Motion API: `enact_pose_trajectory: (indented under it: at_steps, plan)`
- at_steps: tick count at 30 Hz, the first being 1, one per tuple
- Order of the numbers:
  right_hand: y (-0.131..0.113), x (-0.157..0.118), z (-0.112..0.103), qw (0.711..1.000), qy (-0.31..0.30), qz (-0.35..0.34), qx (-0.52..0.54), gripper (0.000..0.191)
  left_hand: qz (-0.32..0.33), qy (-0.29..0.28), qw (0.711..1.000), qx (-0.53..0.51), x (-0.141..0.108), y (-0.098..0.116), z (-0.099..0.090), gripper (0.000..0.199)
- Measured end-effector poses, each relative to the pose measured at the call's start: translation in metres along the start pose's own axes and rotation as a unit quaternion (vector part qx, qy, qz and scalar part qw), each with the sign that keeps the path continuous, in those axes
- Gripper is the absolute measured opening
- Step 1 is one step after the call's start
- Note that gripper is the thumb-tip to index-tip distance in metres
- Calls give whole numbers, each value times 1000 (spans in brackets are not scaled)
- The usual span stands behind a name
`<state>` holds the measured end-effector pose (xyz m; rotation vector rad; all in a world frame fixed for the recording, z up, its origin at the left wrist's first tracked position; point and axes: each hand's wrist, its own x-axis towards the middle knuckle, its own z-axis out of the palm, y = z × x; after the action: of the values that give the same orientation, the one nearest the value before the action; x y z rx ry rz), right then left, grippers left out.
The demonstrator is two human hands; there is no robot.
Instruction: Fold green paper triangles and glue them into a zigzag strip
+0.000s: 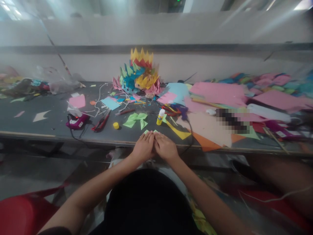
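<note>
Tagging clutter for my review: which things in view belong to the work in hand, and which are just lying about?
Likely in use: light-green paper in left hand and right hand; green paper pieces; glue stick; yellow cap.

Apparently just lying about: red-handled tool; purple corded box; pink sheets.

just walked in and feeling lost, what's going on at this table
A person's left hand and right hand meet at the near edge of the dark grey table, handling light green paper that they mostly hide. Just beyond lie folded light green paper pieces, with a yellow-and-white cylindrical glue stick standing to the right of those. Farther back sits a spiky, multicoloured folded-paper structure.
</note>
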<state>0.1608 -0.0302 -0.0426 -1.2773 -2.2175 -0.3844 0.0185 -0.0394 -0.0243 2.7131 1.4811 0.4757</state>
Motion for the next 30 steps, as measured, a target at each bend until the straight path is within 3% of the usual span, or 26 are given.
enact_pose_trajectory:
  at_steps: [5, 14, 23, 26, 30]
  plan:
    - [1, -1, 1, 1000, 3, -2, 4, 34, 3, 22, 1000, -1, 0, -2, 4, 58]
    - [-9, -12, -4, 998, 49, -29, 40, 33, 19, 122, 992, -32, -22, -8, 12, 41]
    - [-8, -18, -9, 989, 34, -50, 136, 31, 52, 143, 985, -78, -33, -32, -7, 28]
    - [-6, -10, -15, 986, 28, -33, 158, 31, 37, 122, 985, -112, -29, -36, -18, 29]
    - [-4, 14, -31, 971, -29, 49, 231, 27, -70, 41, 972, -220, -19, -42, -36, 34]
